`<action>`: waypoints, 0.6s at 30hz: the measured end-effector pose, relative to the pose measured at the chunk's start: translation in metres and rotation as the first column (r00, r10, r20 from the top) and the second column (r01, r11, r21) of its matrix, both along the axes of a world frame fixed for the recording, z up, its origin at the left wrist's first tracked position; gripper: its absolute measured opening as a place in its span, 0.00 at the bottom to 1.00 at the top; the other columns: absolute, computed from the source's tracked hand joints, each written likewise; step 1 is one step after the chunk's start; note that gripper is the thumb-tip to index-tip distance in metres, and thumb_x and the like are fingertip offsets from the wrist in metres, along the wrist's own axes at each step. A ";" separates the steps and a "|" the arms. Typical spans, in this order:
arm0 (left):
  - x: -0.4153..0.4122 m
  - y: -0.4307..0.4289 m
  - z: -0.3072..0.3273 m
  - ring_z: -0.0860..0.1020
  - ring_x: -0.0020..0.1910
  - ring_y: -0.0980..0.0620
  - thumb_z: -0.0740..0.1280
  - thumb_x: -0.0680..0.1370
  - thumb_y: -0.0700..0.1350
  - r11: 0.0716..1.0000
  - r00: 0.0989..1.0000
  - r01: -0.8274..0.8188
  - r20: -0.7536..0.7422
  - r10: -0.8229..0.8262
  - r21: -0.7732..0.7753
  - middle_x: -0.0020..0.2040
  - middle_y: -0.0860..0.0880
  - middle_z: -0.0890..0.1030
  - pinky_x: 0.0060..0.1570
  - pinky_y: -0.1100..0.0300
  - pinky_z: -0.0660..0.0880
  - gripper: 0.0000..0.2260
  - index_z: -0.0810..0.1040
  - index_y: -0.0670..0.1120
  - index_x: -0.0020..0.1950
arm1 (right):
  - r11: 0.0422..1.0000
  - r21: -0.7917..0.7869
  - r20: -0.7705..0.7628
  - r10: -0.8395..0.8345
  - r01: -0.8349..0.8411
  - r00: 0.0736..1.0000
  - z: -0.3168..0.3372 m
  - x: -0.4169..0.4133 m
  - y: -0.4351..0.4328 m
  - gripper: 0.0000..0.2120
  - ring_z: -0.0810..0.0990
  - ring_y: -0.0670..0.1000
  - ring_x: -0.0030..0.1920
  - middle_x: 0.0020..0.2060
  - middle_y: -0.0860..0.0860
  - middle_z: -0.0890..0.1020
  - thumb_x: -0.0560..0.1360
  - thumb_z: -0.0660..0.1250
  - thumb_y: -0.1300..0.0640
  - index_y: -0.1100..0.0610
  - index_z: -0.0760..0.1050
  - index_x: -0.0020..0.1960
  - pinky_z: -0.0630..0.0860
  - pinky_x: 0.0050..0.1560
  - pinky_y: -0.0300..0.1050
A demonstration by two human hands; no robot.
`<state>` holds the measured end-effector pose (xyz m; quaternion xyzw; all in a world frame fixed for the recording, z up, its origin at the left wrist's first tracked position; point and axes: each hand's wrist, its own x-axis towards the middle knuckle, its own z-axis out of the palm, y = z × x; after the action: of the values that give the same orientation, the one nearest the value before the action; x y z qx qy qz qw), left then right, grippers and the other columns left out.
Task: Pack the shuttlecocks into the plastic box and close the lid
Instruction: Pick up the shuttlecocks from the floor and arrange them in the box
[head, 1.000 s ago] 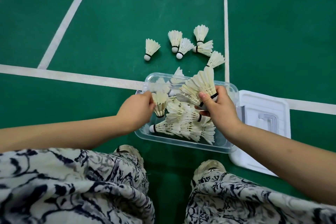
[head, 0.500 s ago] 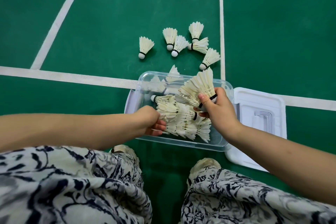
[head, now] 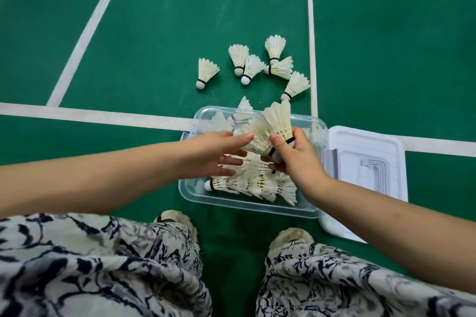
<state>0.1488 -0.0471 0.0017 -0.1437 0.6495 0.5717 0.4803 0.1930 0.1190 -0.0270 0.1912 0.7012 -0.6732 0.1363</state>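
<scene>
Right hand (head: 298, 159) clamps a shuttle bunch (head: 273, 128) over the box (head: 247, 204), left hand (head: 221, 154) splayed beside that grip — any squeeze may crush feathers!

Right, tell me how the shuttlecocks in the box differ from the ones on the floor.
The shuttlecocks in the box lie piled and overlapping inside the clear plastic box; the shuttlecocks on the floor lie scattered on the green court beyond it, mostly apart. The boxed ones sit under both hands; nothing touches the floor ones. Both are white feathered shuttlecocks.
</scene>
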 end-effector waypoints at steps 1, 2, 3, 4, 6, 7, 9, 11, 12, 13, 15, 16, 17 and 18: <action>0.003 0.001 -0.001 0.76 0.53 0.50 0.68 0.67 0.55 0.994 0.997 -0.054 0.051 0.050 0.090 0.56 0.47 0.77 0.50 0.55 0.75 0.28 0.68 0.46 0.64 | 0.999 -0.038 0.018 0.006 -0.005 1.000 0.001 0.000 -0.005 0.07 0.82 0.57 0.49 0.46 0.56 0.78 0.78 0.61 0.52 0.54 0.68 0.53 0.80 0.47 0.52; 0.005 0.002 -0.002 0.76 0.54 0.50 0.68 0.67 0.54 0.981 0.991 -0.117 0.078 0.107 0.153 0.53 0.49 0.78 0.54 0.53 0.74 0.23 0.71 0.47 0.58 | 0.998 -0.065 0.032 0.014 -0.012 0.999 0.002 0.000 -0.010 0.07 0.81 0.58 0.51 0.49 0.58 0.79 0.78 0.61 0.52 0.54 0.68 0.53 0.80 0.48 0.52; 0.006 0.001 -0.005 0.76 0.53 0.50 0.68 0.68 0.52 0.966 0.983 -0.179 0.080 0.167 0.185 0.50 0.50 0.78 0.55 0.51 0.73 0.18 0.71 0.48 0.55 | 0.996 -0.080 0.041 0.030 -0.027 0.999 0.002 -0.001 -0.013 0.07 0.81 0.58 0.52 0.51 0.60 0.79 0.78 0.61 0.51 0.53 0.69 0.53 0.80 0.48 0.52; 0.005 0.000 -0.007 0.77 0.50 0.50 0.69 0.69 0.51 0.954 0.974 -0.225 0.065 0.216 0.197 0.47 0.50 0.79 0.55 0.50 0.72 0.17 0.70 0.49 0.54 | 0.994 -0.093 0.044 0.053 -0.048 0.998 0.002 -0.001 -0.017 0.07 0.80 0.57 0.51 0.52 0.59 0.78 0.78 0.60 0.51 0.53 0.69 0.54 0.80 0.49 0.52; 0.002 -0.004 -0.009 0.78 0.48 0.50 0.72 0.67 0.50 0.940 0.961 -0.275 0.027 0.275 0.202 0.52 0.49 0.79 0.50 0.51 0.75 0.25 0.68 0.47 0.60 | 0.986 -0.125 0.041 0.117 -0.111 0.992 0.005 0.000 -0.024 0.08 0.79 0.53 0.48 0.51 0.54 0.79 0.79 0.58 0.53 0.53 0.68 0.57 0.79 0.47 0.49; 0.000 -0.006 -0.009 0.78 0.47 0.50 0.73 0.66 0.49 0.933 0.953 -0.299 0.006 0.304 0.201 0.58 0.47 0.77 0.46 0.52 0.76 0.32 0.65 0.47 0.66 | 0.981 -0.124 0.040 0.157 -0.151 0.987 0.006 0.001 -0.027 0.08 0.79 0.51 0.48 0.49 0.52 0.78 0.80 0.58 0.53 0.53 0.67 0.58 0.78 0.47 0.47; -0.002 -0.009 -0.006 0.78 0.44 0.49 0.72 0.67 0.45 0.915 0.926 -0.357 -0.059 0.373 0.187 0.62 0.44 0.73 0.40 0.53 0.78 0.37 0.58 0.49 0.72 | 0.970 -0.062 0.056 0.240 -0.237 0.969 0.006 0.002 -0.031 0.09 0.77 0.49 0.49 0.50 0.49 0.78 0.79 0.58 0.53 0.51 0.67 0.59 0.76 0.49 0.46; -0.003 -0.013 -0.004 0.78 0.43 0.48 0.70 0.70 0.40 0.914 0.906 -0.372 -0.151 0.396 0.162 0.57 0.45 0.74 0.43 0.51 0.78 0.34 0.56 0.49 0.72 | 0.954 0.007 0.077 0.297 -0.298 0.952 0.006 0.002 -0.032 0.09 0.76 0.48 0.50 0.51 0.49 0.79 0.79 0.59 0.51 0.49 0.69 0.58 0.75 0.50 0.46; -0.003 -0.015 -0.003 0.78 0.43 0.48 0.69 0.71 0.40 0.923 0.904 -0.353 -0.197 0.378 0.150 0.54 0.46 0.74 0.44 0.50 0.77 0.33 0.57 0.49 0.71 | 0.950 0.036 0.078 0.307 -0.311 0.948 0.005 0.001 -0.032 0.09 0.76 0.48 0.51 0.52 0.48 0.79 0.78 0.60 0.51 0.49 0.70 0.58 0.74 0.50 0.46; -0.003 -0.017 -0.004 0.78 0.44 0.48 0.69 0.71 0.39 0.936 0.906 -0.325 -0.236 0.350 0.138 0.53 0.46 0.75 0.43 0.51 0.77 0.32 0.58 0.49 0.71 | 0.949 0.069 0.069 0.304 -0.308 0.950 0.005 -0.002 -0.033 0.11 0.77 0.48 0.53 0.53 0.48 0.80 0.77 0.62 0.50 0.49 0.72 0.59 0.74 0.51 0.46; -0.001 -0.021 -0.003 0.79 0.44 0.50 0.70 0.71 0.39 0.956 0.909 -0.268 -0.296 0.293 0.123 0.51 0.46 0.77 0.42 0.53 0.78 0.30 0.60 0.49 0.68 | 0.960 0.108 0.012 0.260 -0.259 0.966 0.005 -0.008 -0.034 0.14 0.78 0.45 0.52 0.53 0.47 0.81 0.75 0.66 0.51 0.50 0.74 0.60 0.74 0.50 0.39; -0.001 -0.023 -0.003 0.79 0.44 0.51 0.70 0.70 0.39 0.963 0.911 -0.243 -0.314 0.269 0.120 0.50 0.46 0.78 0.42 0.54 0.78 0.29 0.62 0.49 0.67 | 0.967 0.107 -0.034 0.237 -0.233 0.971 0.006 -0.011 -0.034 0.14 0.79 0.42 0.50 0.51 0.46 0.82 0.74 0.68 0.52 0.51 0.75 0.59 0.75 0.47 0.35; -0.002 -0.025 -0.003 0.79 0.44 0.51 0.71 0.69 0.40 0.968 0.914 -0.220 -0.320 0.247 0.120 0.49 0.46 0.79 0.41 0.54 0.78 0.28 0.63 0.49 0.65 | 0.973 0.100 -0.081 0.214 -0.206 0.973 0.009 -0.014 -0.035 0.14 0.80 0.38 0.46 0.48 0.45 0.83 0.73 0.69 0.53 0.51 0.75 0.58 0.74 0.44 0.30; -0.003 -0.026 -0.002 0.79 0.43 0.51 0.72 0.67 0.42 0.972 0.920 -0.199 -0.320 0.228 0.123 0.49 0.46 0.80 0.41 0.54 0.78 0.28 0.65 0.50 0.63 | 0.979 0.098 -0.117 0.192 -0.181 0.974 0.010 -0.017 -0.035 0.13 0.80 0.36 0.44 0.47 0.44 0.83 0.72 0.70 0.54 0.51 0.76 0.56 0.75 0.43 0.29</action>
<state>0.1461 -0.0734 -0.0003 -0.0939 0.6755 0.6648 0.3048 0.1764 0.0840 -0.0170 0.0872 0.7516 -0.6372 0.1461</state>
